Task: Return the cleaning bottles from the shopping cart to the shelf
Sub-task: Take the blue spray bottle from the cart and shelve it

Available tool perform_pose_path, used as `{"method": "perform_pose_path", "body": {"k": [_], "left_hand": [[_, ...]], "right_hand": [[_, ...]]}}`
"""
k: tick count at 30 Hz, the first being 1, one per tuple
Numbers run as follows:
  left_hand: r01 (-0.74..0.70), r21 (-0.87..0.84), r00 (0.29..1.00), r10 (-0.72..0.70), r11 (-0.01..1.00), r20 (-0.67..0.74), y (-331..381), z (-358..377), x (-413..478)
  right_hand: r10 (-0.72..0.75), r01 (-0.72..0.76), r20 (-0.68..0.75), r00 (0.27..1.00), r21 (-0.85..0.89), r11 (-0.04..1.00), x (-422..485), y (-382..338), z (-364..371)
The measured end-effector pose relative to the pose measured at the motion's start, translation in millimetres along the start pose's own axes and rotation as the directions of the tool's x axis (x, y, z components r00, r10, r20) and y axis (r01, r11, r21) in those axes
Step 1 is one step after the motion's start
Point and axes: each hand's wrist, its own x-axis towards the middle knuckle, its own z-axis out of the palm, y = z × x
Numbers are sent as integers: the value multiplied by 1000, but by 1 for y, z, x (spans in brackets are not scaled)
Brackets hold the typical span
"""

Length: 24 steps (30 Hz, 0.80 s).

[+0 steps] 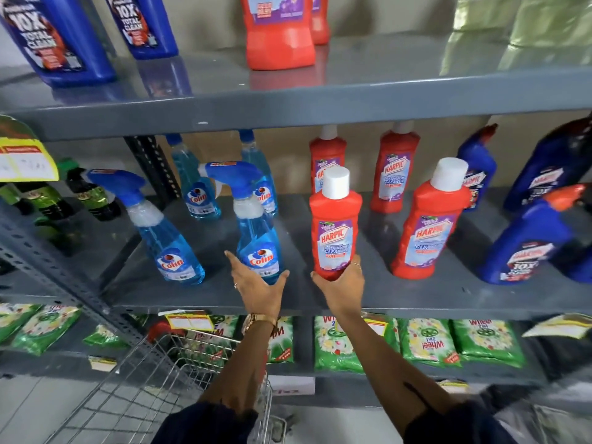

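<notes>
Red bottle (334, 232) gripped in my right hand (341, 285), spray bottle (260, 238) cupped by my left hand (261, 288) — both reaching the shelf (448, 302); next, let go.

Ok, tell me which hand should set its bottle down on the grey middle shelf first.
Probably the left hand: its blue Colin spray bottle already looks seated on the grey metal shelf. The right hand grips the red white-capped Harpic bottle by its base.

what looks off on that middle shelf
Nothing is spilled or broken. The red bottle in the right hand sits at the shelf's front edge, ahead of its row; the left hand holds a spray bottle.
</notes>
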Motion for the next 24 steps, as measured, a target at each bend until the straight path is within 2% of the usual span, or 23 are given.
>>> {"method": "perform_pose_path", "body": {"k": [3, 5, 7, 9, 10, 12, 14, 17, 20, 24], "left_hand": [[4, 52, 995, 1, 999, -100, 8, 2, -28], [-165, 51, 979, 170, 985, -112, 12, 9, -67], [-369, 55, 929, 369, 928, 1, 14, 24, -110], [-495, 53, 858, 477, 867, 191, 16, 47, -143], [-548, 82, 813, 508, 832, 284, 16, 56, -150], [-641, 198, 737, 523, 742, 428, 22, 83, -157], [-686, 317, 700, 475, 655, 534, 28, 104, -155], [-697, 431, 693, 385, 573, 609, 33, 116, -153], [-693, 472, 700, 352, 545, 621, 37, 114, -156], [-693, 512, 707, 337, 508, 622, 39, 114, -158]], "right_hand": [[-41, 39, 14, 999, 78, 996, -7, 5, -16], [-92, 105, -123, 988, 105, 989, -15, 14, -43], [-138, 163, -317, 938, 55, 985, -13, 24, -77], [-136, 128, -419, 898, -47, 991, 4, 31, -109], [-116, 89, -420, 900, -83, 993, 15, 30, -116], [-44, 13, -331, 943, -97, 995, 39, 28, -128], [-26, 14, -219, 975, -56, 998, 57, 28, -132], [19, -27, -170, 985, -49, 998, 64, 31, -133], [9, -12, -175, 985, -20, 1000, 60, 39, -132], [-31, 31, -83, 996, 4, 999, 59, 39, -138]]}}
